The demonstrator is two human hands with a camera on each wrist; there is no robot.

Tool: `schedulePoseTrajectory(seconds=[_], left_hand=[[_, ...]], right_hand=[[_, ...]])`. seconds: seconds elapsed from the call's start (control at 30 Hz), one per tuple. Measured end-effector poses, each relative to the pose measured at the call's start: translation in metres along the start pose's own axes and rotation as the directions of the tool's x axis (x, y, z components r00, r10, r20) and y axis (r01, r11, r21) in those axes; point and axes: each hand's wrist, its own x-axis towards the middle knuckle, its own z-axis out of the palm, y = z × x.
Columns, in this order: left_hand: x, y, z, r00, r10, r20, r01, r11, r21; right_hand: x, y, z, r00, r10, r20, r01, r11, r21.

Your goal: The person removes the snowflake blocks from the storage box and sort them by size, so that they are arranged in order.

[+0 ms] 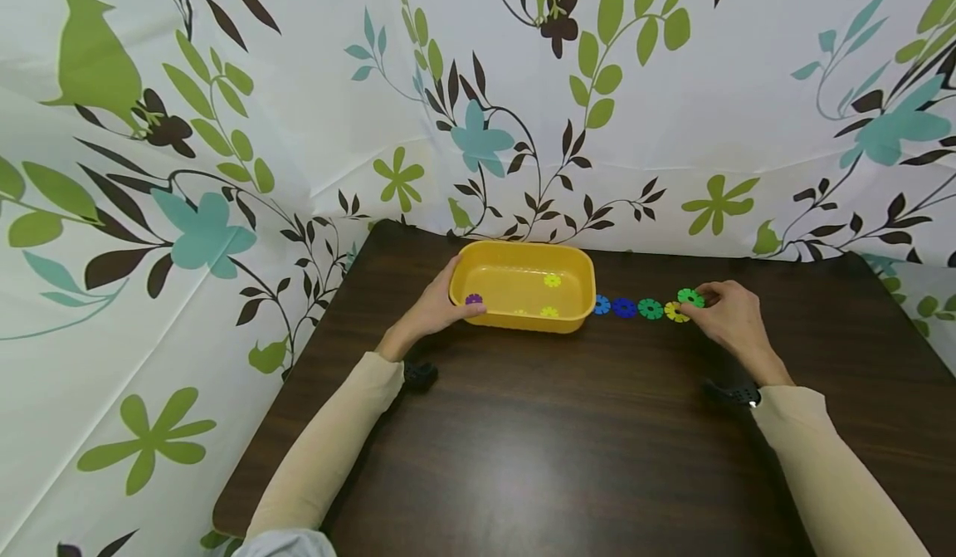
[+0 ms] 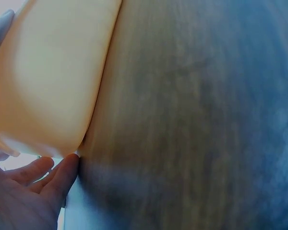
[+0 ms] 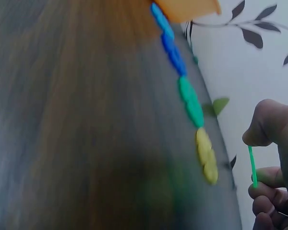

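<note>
My left hand (image 1: 435,301) grips the left end of a yellow plastic bin (image 1: 532,323), thumb over its front rim. In the left wrist view, the fingertips touch the end of the bin. A purple notched disc (image 1: 474,299) and several yellow ones lie inside. Between thumb and fingers, my right hand (image 1: 734,321) pinches a bright green notched disc (image 3: 252,166), held on edge above the table. Just under it is a yellow disc (image 1: 675,312), the right end of a row. Leftward follow a green disc (image 1: 650,309), a dark blue disc (image 1: 624,307) and a light blue disc (image 1: 602,305) beside the bin.
The dark wood table (image 1: 523,432) reaches back to a white curtain (image 1: 314,109) printed with leaves and birds. The row of discs runs near the table's back edge. Each wrist wears a dark strap (image 1: 421,376).
</note>
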Motion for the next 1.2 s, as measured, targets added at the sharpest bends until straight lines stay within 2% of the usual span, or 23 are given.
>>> schedulePoseTrajectory(seconds=[0.4, 0.6, 0.83, 0.9, 1.0, 1.1, 1.2], left_hand=[[-0.001, 0.0, 0.001, 1.0, -0.005, 0.006, 0.005, 1.0, -0.003], [-0.001, -0.001, 0.0, 1.0, -0.004, 0.002, 0.004, 1.0, -0.016], [0.002, -0.002, -0.001, 1.0, 0.012, -0.001, -0.012, 1.0, -0.017], [0.002, -0.002, -0.002, 1.0, 0.006, 0.0, -0.006, 1.0, -0.005], [0.001, -0.003, -0.002, 1.0, 0.001, 0.001, -0.001, 1.0, 0.009], [0.0, -0.003, -0.001, 1.0, 0.011, 0.005, -0.011, 1.0, 0.004], [0.0, -0.003, 0.0, 1.0, 0.016, 0.0, -0.016, 1.0, -0.004]], right_hand=[[-0.006, 0.03, -0.001, 0.994, 0.084, 0.064, -0.081, 0.996, -0.04], [-0.003, 0.033, -0.005, 0.989, 0.09, 0.12, -0.085, 0.995, -0.045], [0.004, 0.031, -0.019, 0.968, 0.133, 0.212, -0.129, 0.991, -0.029], [0.006, 0.029, -0.021, 0.965, 0.14, 0.22, -0.136, 0.99, -0.034], [0.006, 0.02, -0.02, 0.975, 0.116, 0.189, -0.113, 0.993, -0.025], [0.007, 0.002, -0.018, 0.991, 0.059, 0.123, -0.06, 0.998, 0.003], [0.011, -0.023, -0.016, 0.997, -0.012, 0.071, 0.01, 0.999, 0.035]])
